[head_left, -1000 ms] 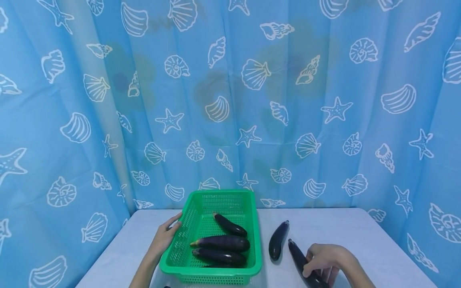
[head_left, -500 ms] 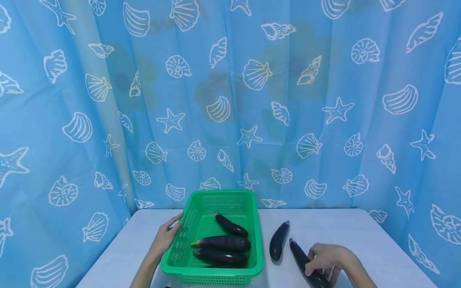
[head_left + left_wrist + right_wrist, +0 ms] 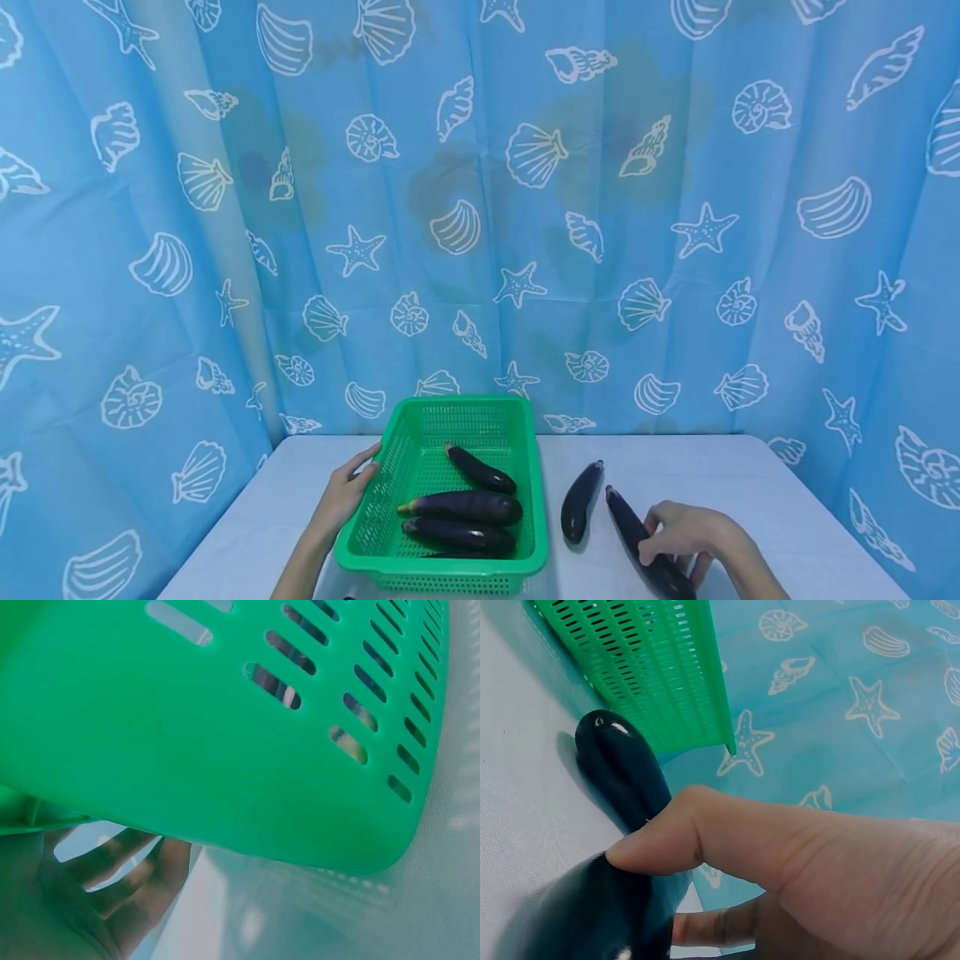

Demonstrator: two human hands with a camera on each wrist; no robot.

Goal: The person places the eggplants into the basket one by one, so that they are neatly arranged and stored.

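My right hand (image 3: 686, 537) pinches a dark purple eggplant (image 3: 628, 521) on the white table, right of the green basket (image 3: 534, 500). In the right wrist view the thumb lies over this glossy eggplant (image 3: 585, 915), with fingers on its far side. A second eggplant (image 3: 581, 502) lies between it and the basket. At the basket's left side, my left hand (image 3: 341, 496) holds the rim; the left wrist view shows its fingers (image 3: 142, 892) beneath the edge, the thumb hidden. Inside the basket lie several eggplants (image 3: 461, 506), the nearest mostly hidden by the front rim.
The white cloth-covered table (image 3: 712, 462) ends at a blue curtain (image 3: 480, 250) with white shells and starfish, which encloses the back and both sides. A small dark tip (image 3: 348, 597) shows at the bottom edge, left of the basket's front.
The right hand and the eggplant it holds have shifted slightly up and right in the head view. The left hand and the basket stay in place.
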